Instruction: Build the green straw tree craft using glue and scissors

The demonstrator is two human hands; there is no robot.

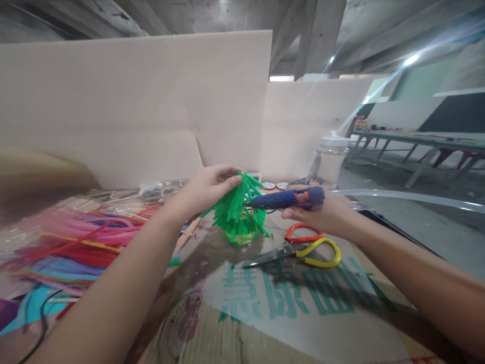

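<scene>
1. Beyond the scissors (291,249) is the green model (237,202), its top pinched by the left hand (206,187); squeezing could bend it.
2. Also beyond the scissors, the right hand (318,215) wraps the glue gun (282,198); if hot, a slip could burn the left.

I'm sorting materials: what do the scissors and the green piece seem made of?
Scissors: glossy metal blades, likely steel, catching the light; smooth red and yellow handles, perhaps plastic-coated. Green piece: thin, matte-looking strands, perhaps fuzzy pipe cleaners; blur leaves this open.
</scene>
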